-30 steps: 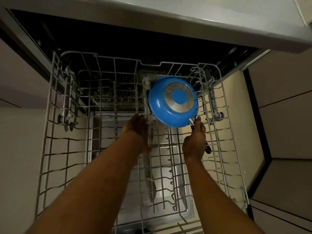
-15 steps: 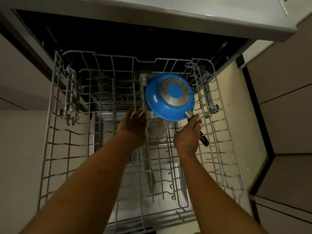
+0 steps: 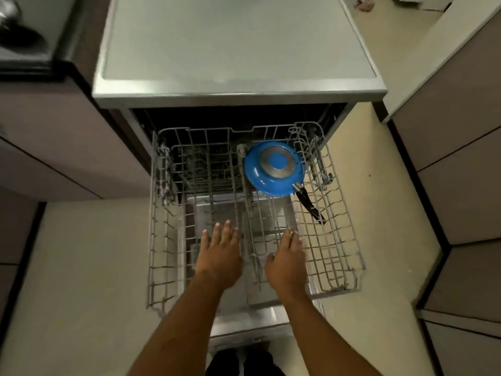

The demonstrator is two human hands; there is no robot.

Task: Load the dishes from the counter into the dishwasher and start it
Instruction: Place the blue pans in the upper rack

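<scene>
Round blue frying pan (image 3: 272,169), upturned, rear right of grey wire dishwasher rack (image 3: 349,256); left hand (image 3: 221,253), right hand (image 3: 287,263): fingers spread, holding nothing.

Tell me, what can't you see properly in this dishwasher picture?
All in the head view:
- Inside of the blue frying pan: it faces away, so only its base shows.
- Dishwasher tub: too dark to see into.
- Dark object at top left: blurred and cut off by the left edge.
- Whether the left hand and right hand touch the wire rack: too blurred to tell.
</scene>
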